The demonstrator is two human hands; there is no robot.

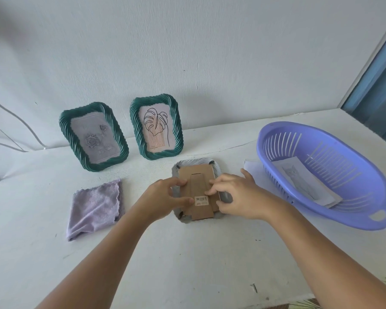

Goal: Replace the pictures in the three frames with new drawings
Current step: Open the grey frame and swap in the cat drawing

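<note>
White matte table (187, 253), face-down ribbed frame (225, 198), left hand (165, 200) and right hand (236, 197) both pinching its brown cardboard backing (196, 179)

We can read little here. A white barcode sticker (201, 201) on the brown cardboard backing (196, 186) of the frame lying face-down (187, 164) carries a barcode and, below it, a printed figure that we make out as "200"; smaller print beside the number is too blurred to tell. On the leaf drawing (156, 128) in the right-hand standing green frame (157, 127), we see a line of small lettering near its lower left corner, which is too small to read.
</note>
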